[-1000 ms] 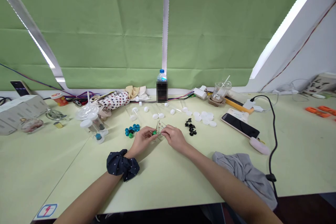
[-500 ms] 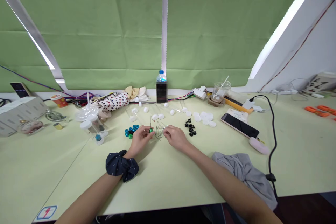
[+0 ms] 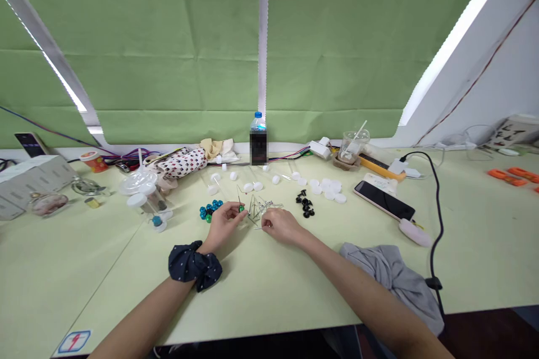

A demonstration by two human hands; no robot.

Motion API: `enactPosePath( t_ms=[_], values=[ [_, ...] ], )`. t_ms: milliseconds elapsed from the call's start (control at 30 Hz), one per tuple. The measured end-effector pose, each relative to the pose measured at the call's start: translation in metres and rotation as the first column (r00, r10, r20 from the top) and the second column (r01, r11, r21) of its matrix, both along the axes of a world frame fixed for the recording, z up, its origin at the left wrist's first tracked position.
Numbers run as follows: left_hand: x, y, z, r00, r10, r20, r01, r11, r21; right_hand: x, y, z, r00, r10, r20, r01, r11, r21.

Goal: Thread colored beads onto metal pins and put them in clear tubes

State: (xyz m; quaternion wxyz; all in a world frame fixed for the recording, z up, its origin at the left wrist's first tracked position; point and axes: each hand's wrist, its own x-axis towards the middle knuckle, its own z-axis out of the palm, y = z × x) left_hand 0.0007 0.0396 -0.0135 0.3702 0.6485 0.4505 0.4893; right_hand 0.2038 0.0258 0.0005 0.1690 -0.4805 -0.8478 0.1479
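My left hand pinches a shiny green bead, from which a thin metal wire sticks up. My right hand is closed at the near right side of a small heap of thin metal pins; a slim silver pin pokes out to the left from its fingertips. Beside my left hand lies a cluster of shiny blue beads with a green one at its near edge. Several small black pieces with round heads sit to the right of my right hand.
White round caps and clear tubes lie behind the hands. A water bottle stands at the back. To the right are a phone, a black cable and grey cloth. Clear jars stand left.
My right hand has come slightly nearer, off the pin heap, and a slim pin now shows at its fingertips. The left hand still holds the green bead, its wire tilted more to the left.
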Motion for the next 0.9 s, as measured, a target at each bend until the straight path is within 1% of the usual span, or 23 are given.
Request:
enactPosePath(
  t_ms=[200, 400, 633, 700, 767, 833, 900],
  values=[
    [0.000, 0.001, -0.002, 1.000, -0.003, -0.020, 0.003, 1.000, 0.017, 0.000, 0.000, 0.001, 1.000, -0.001, 0.028, 0.001, 1.000, -0.021],
    [0.000, 0.000, -0.001, 0.999, 0.003, -0.050, 0.000, 0.999, 0.045, 0.001, 0.000, 0.003, 0.999, -0.003, 0.038, 0.003, 1.000, -0.008],
    [-0.001, 0.001, -0.003, 0.998, 0.016, -0.067, -0.012, 0.998, 0.062, 0.003, 0.000, 0.005, 0.999, 0.011, 0.039, -0.009, 0.999, -0.044],
    [-0.001, 0.001, -0.003, 0.997, 0.018, -0.070, -0.014, 0.998, 0.061, 0.007, 0.004, 0.007, 0.998, -0.050, 0.032, 0.051, 0.998, -0.029],
    [-0.001, 0.001, -0.002, 0.998, 0.021, -0.064, -0.017, 0.998, 0.061, 0.014, 0.011, 0.010, 0.982, -0.187, 0.027, 0.186, 0.982, 0.015],
    [-0.001, 0.000, 0.000, 0.999, 0.031, -0.044, -0.028, 0.998, 0.062, 0.025, 0.018, 0.013, 0.940, -0.338, 0.036, 0.335, 0.940, 0.069],
    [0.000, -0.001, 0.002, 0.999, 0.045, -0.014, -0.044, 0.998, 0.052, 0.037, 0.026, 0.015, 0.866, -0.493, 0.087, 0.481, 0.868, 0.123]
  ],
)
